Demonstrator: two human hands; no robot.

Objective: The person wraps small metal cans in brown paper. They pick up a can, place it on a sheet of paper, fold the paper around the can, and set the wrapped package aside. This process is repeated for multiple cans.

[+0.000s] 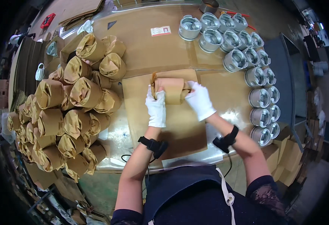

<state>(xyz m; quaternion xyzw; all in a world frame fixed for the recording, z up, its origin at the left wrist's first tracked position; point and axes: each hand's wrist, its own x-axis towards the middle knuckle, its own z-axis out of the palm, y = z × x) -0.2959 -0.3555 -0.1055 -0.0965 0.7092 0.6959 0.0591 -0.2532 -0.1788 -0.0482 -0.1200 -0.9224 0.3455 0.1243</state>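
Note:
A roll of brown kraft paper wrapped round a cylinder [172, 88] lies on its side over a cardboard sheet [183, 131]. What is inside cannot be seen. My left hand [156, 107], in a white glove, grips its left end, where the paper sticks up crumpled. At the right end my right hand [200, 99], also gloved in white, has its fingers closed on the loose paper edge. Silver metal pistons [211, 39] stand in rows along the table's right side. Many paper-wrapped bundles [85, 92] are piled at the left, with crumpled folded ends.
Larger cardboard sheets [142, 45] cover the far part of the metal table [114, 146]. A small printed card [160, 31] lies on them. Behind the pistons are a dark round container [209, 5] and red-handled tools [239, 14]. Open cardboard boxes [284, 159] stand beyond the right edge.

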